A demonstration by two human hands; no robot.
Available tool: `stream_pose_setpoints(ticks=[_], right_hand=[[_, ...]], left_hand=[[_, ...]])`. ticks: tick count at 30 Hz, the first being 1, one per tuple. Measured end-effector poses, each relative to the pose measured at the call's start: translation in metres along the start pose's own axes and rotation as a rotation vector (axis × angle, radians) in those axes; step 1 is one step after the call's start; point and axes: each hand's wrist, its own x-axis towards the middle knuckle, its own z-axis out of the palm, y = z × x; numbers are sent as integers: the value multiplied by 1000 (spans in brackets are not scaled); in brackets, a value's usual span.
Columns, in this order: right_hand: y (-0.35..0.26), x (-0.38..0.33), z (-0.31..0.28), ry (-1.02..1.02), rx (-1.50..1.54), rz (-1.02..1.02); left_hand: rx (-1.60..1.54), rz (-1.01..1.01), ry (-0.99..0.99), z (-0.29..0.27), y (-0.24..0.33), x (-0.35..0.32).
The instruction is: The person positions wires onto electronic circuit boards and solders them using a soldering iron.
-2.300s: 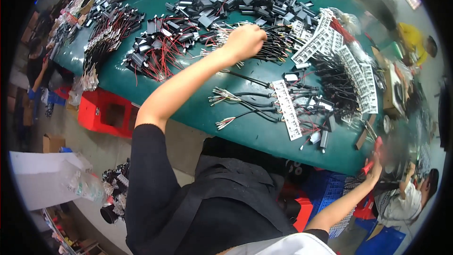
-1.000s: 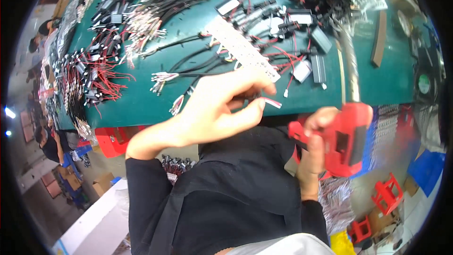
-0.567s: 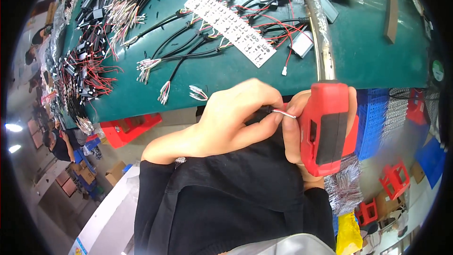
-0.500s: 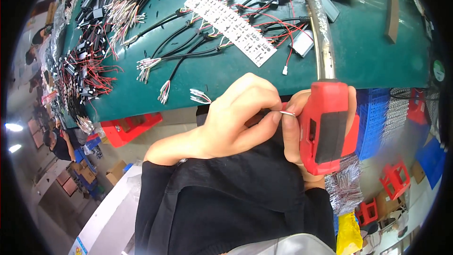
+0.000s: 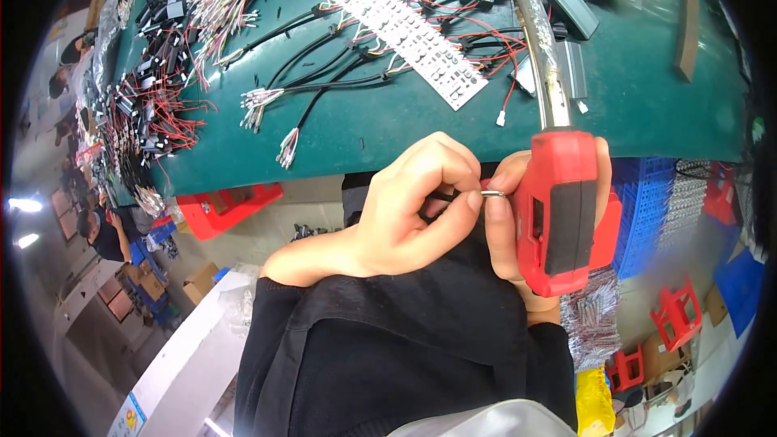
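Observation:
My left hand is closed in a pinch at the table's near edge. Between its fingertips and those of my right hand lies a small silver, thin, pin-like piece; its kind is too small to make out. A dark strand shows inside the curl of my left fingers. My right hand also wraps round a red and black hand tool. From the tool a long metal barrel, crusted or foil-wrapped farther up, points away over the table. Beyond my hands a white perforated board lies slanted, with black cables crossing it.
Bundles of black cables with stripped ends and red-wired parts crowd the green table's left side. A brown strip lies at the right. Below are a red stool, blue crates and a white surface.
The view has shifted slightly, so table items appear moved right and up. White-tipped wire ends beside my left wrist no longer show. Both hands keep their pinch and the tool.

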Motion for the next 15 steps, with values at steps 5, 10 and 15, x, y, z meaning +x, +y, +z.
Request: stream_pose_setpoints(ticks=[5, 10, 15], right_hand=[[-3, 5, 1, -25, 28, 14], [0, 5, 2, -55, 24, 11], [8, -19, 6, -78, -233, -68]], left_hand=[[-72, -15, 42, 8, -7, -5], [-222, -73, 87, 5, -6, -6], [314, 69, 190, -11, 21, 0]])
